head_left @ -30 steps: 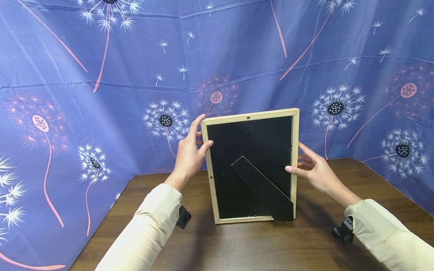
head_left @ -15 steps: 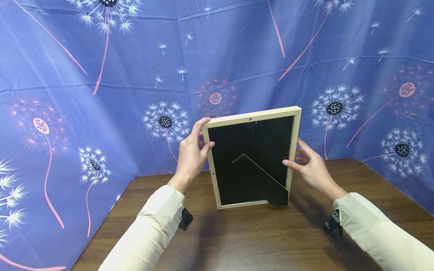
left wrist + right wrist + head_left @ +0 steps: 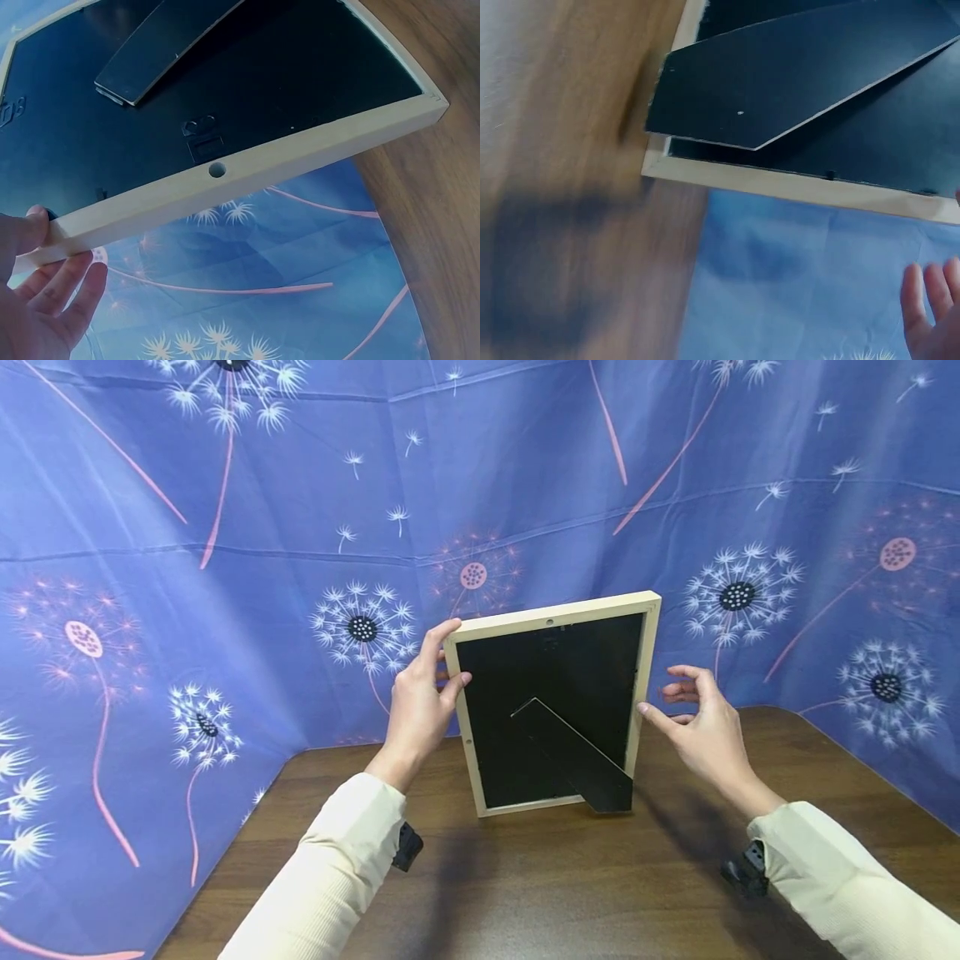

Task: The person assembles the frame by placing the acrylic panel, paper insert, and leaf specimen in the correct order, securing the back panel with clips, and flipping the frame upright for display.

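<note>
A picture frame (image 3: 592,607) of pale wood stands on the table, its black backing (image 3: 525,668) facing me. A black easel leg (image 3: 581,760) angles out from the backing down to the lower right. My left hand (image 3: 420,714) pinches the frame's left side near the top corner, thumb on the back and fingers on the outer edge, as the left wrist view also shows. Beside the right side is my right hand (image 3: 708,735), its fingers apart from the wood and loosely bent, the thumb tip right at the edge. In the right wrist view, the right fingers (image 3: 913,296) hold nothing.
The brown wooden table (image 3: 570,893) reaches back to a blue cloth (image 3: 525,460) printed with dandelions, which hangs behind and at both sides. Small black cameras (image 3: 407,846) are strapped at both wrists.
The frame has shifted back on the table, with its leg now lower against the tabletop. My right hand has released the right side and moved a little right; the left keeps its grip.
</note>
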Motion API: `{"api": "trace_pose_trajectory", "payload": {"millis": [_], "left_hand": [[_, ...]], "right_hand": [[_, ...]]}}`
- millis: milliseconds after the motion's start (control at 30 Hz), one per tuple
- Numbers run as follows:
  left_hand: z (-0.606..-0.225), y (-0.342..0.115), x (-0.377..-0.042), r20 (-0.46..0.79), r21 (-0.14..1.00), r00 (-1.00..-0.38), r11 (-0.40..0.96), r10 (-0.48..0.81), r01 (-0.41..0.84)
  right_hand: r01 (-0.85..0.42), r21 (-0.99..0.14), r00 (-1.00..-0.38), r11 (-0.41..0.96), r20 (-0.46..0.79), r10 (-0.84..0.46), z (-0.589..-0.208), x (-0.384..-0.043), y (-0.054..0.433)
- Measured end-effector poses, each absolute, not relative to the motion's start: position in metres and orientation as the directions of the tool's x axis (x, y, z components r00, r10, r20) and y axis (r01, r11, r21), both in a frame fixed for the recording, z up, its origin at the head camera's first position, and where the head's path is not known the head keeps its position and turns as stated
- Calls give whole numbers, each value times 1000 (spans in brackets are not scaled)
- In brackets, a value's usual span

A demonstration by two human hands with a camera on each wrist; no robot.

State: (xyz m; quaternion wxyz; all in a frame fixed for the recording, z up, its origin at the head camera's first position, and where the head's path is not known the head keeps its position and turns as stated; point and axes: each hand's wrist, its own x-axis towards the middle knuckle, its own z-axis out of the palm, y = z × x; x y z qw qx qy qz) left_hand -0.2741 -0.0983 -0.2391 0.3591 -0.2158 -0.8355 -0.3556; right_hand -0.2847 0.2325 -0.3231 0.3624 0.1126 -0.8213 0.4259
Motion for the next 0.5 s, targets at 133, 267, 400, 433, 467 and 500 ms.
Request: {"api": "trace_pose_trajectory", "payload": {"millis": [133, 267, 400, 433, 467, 500], "left_hand": [[-239, -98, -275, 750, 437, -654, 670, 98, 601], [-239, -98, -275, 749, 432, -656, 680, 96, 592], [-239, -98, -275, 751, 433, -653, 678, 92, 594], [-239, -98, -275, 752, 433, -653, 678, 92, 594], [-239, -98, -275, 753, 431, -652, 679, 93, 594], [-239, -98, -275, 753, 430, -651, 679, 93, 595]], "right_hand": [[-534, -576, -672, 620, 733, 102, -330, -279, 232], [-580, -520, -689, 627, 724, -38, -342, -277, 232], [-572, -515, -753, 639, 639, -160, -352, -276, 230], [-564, -518, -770, 644, 612, -182, -354, -276, 229], [-556, -517, -784, 651, 587, -202, -355, -276, 228], [-551, -517, -793, 655, 568, -220, -357, -276, 226]]}}
